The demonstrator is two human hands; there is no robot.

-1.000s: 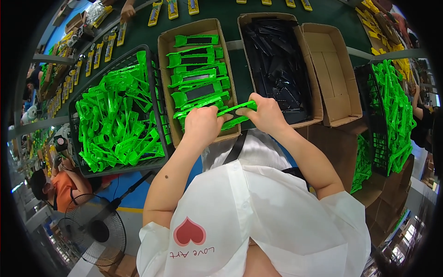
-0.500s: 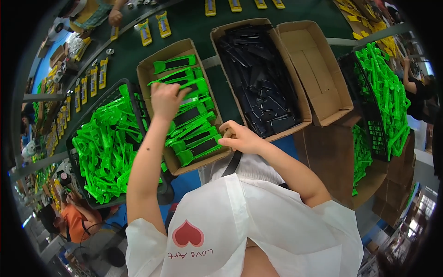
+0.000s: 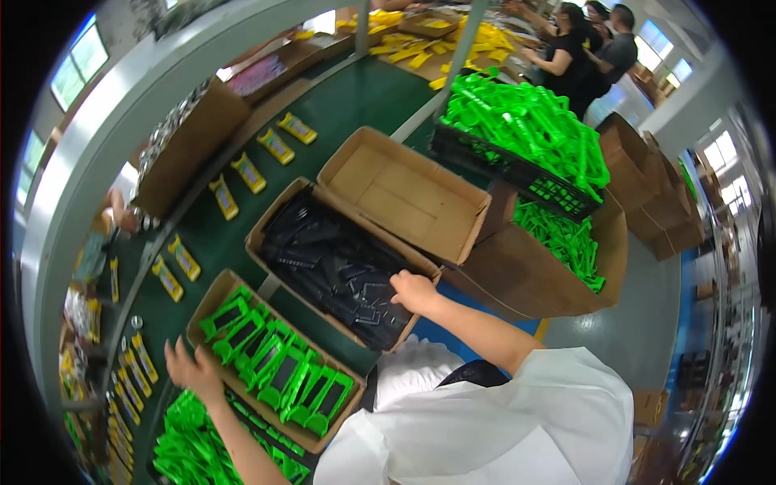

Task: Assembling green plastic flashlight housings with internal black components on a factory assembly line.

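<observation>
A cardboard box (image 3: 212, 297) at the lower left holds a row of bright green plastic frames (image 3: 283, 373), several with black inserts. By its left side is my left hand (image 3: 192, 372), fingers spread, holding nothing I can see. To the right stands a second cardboard box (image 3: 257, 241) full of loose flat black plastic pieces (image 3: 335, 259). My right hand (image 3: 414, 293) is at the near right end of this box, over the black pieces, its fingers curled closed. What those fingers hold, if anything, is hidden.
An open cardboard box (image 3: 404, 212) sits beyond the black pieces. Green parts heap over a black crate (image 3: 517, 174) at the right and a basket at lower left. Yellow items (image 3: 249, 172) line the green conveyor (image 3: 339, 105). A metal post (image 3: 61, 267) rises at left.
The view has swung to the right. My left hand has come out from among the green frames to the box's left side. My right hand has moved from that box to the black pieces.
</observation>
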